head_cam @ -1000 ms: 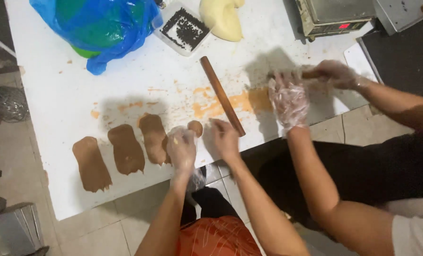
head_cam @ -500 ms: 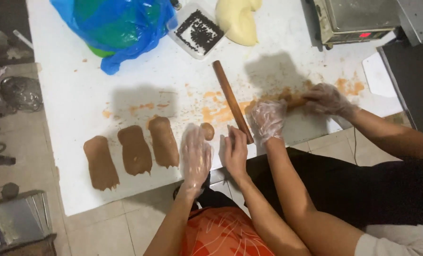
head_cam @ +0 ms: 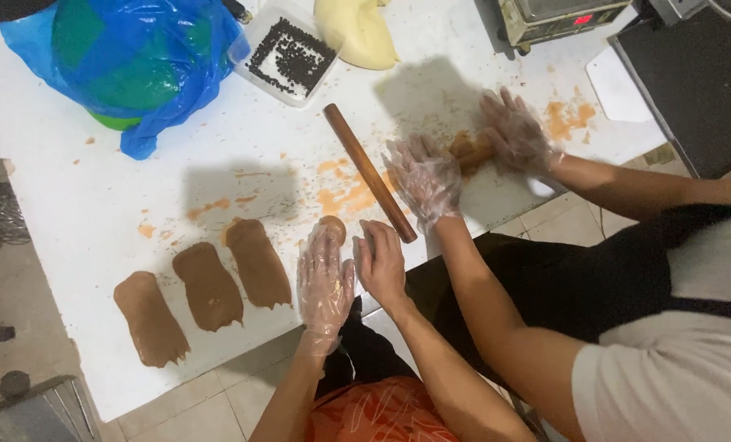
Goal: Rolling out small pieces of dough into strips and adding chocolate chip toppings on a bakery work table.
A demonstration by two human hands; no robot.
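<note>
My left hand (head_cam: pixel 324 278), in a clear plastic glove, lies flat at the table's near edge, its fingertips touching a small brown dough ball (head_cam: pixel 333 223). My bare right hand (head_cam: pixel 380 262) rests right beside it, fingers stretched toward the ball. Neither hand grips anything. Three flattened brown dough pieces (head_cam: pixel 210 286) lie in a row to the left. A wooden rolling pin (head_cam: pixel 370 173) lies diagonally just beyond my right hand.
Another person at the right, with both hands gloved (head_cam: pixel 423 176), presses a brown dough lump (head_cam: pixel 470 151) on the white table (head_cam: pixel 136 188). At the far side are a blue bag (head_cam: pixel 136 65), a tray of dark bits (head_cam: pixel 290 56), yellow dough (head_cam: pixel 357 33) and a metal appliance (head_cam: pixel 554 16).
My hands have drawn together around the small dough ball. The other person's hands slid left along the table, still working their dough lump. The view shifted slightly.
</note>
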